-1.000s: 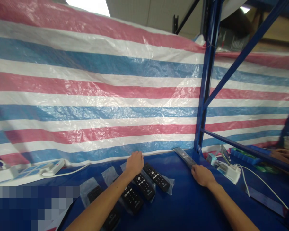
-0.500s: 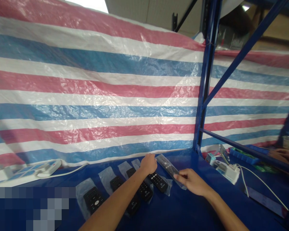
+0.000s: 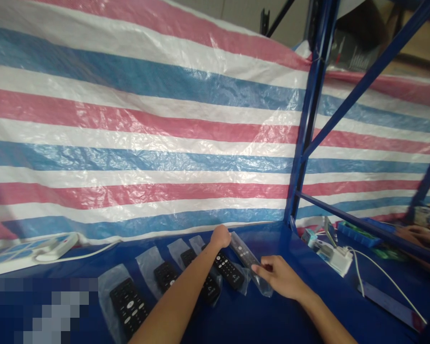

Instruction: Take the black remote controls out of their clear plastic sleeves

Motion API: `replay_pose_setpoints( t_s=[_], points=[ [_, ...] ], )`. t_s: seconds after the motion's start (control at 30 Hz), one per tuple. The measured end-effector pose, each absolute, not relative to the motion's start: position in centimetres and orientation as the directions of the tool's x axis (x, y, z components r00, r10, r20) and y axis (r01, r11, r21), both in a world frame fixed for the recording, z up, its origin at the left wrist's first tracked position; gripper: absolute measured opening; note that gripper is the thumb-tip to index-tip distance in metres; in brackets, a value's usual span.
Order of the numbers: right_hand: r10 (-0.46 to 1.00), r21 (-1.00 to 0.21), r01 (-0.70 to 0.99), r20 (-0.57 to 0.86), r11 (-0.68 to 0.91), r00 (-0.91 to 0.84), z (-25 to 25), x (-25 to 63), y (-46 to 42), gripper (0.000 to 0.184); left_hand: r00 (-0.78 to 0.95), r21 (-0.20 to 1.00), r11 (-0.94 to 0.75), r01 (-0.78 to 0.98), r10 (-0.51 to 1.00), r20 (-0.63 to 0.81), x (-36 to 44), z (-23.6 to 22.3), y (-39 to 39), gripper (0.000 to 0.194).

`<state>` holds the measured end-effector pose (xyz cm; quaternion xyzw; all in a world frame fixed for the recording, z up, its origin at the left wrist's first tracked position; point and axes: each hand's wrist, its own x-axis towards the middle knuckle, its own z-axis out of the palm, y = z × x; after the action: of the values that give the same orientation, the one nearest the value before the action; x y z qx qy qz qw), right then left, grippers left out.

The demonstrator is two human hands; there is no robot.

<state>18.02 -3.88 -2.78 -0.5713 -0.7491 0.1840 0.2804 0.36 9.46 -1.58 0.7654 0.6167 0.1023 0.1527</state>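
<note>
A row of black remote controls [image 3: 229, 271] in clear plastic bags lies on the blue table [image 3: 283, 310], running from the lower left toward the centre. My left hand [image 3: 220, 236] is curled at the far end of the row, touching the top end of a bagged grey remote [image 3: 249, 260]. My right hand [image 3: 277, 277] pinches the near end of that same bagged remote, holding it beside the rightmost black one. The leftmost bagged remote [image 3: 129, 306] lies apart from the others.
A red, white and blue striped tarp [image 3: 146, 143] hangs behind the table. A blue rack post [image 3: 304, 138] stands at the right. A white power strip [image 3: 55, 242] lies at the left; a white adapter with cable [image 3: 338, 258] lies at the right. Another person's hand [image 3: 415, 235] is at the far right.
My right hand has carried the bagged grey remote from the rack post leftward to the row of black remotes. My left hand has moved right to meet its far end.
</note>
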Motion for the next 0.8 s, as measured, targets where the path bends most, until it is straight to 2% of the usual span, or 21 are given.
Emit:
replay_pose_setpoints(
  t_s=[0.17, 0.3, 0.57, 0.8],
  points=[
    [0.951, -0.609, 0.738, 0.266, 0.291, -0.155, -2.8, 17.9, -3.8, 0.052, 0.178, 0.339, -0.182, 0.923, 0.983, 0.043, 0.4, -0.8, 7.7, 0.019],
    [0.937, -0.586, 0.765, 0.344, 0.269, -0.066, -3.0, 18.6, -3.5, 0.052, 0.167, 0.307, -0.198, 0.931, 0.978, 0.126, 0.9, 0.2, 6.8, 0.03],
    [0.924, -0.533, 0.815, 0.382, 0.228, -0.008, -3.2, 19.0, -3.3, 0.051, 0.162, 0.306, -0.18, 0.935, 0.983, 0.083, 1.4, -0.2, 7.2, 0.019],
    [0.881, -0.528, 0.829, 0.463, 0.185, 0.099, -2.5, 19.3, -3.4, 0.052, 0.227, 0.264, -0.299, 0.917, 0.935, 0.271, 1.4, 3.6, 5.4, 0.024]
  ],
)
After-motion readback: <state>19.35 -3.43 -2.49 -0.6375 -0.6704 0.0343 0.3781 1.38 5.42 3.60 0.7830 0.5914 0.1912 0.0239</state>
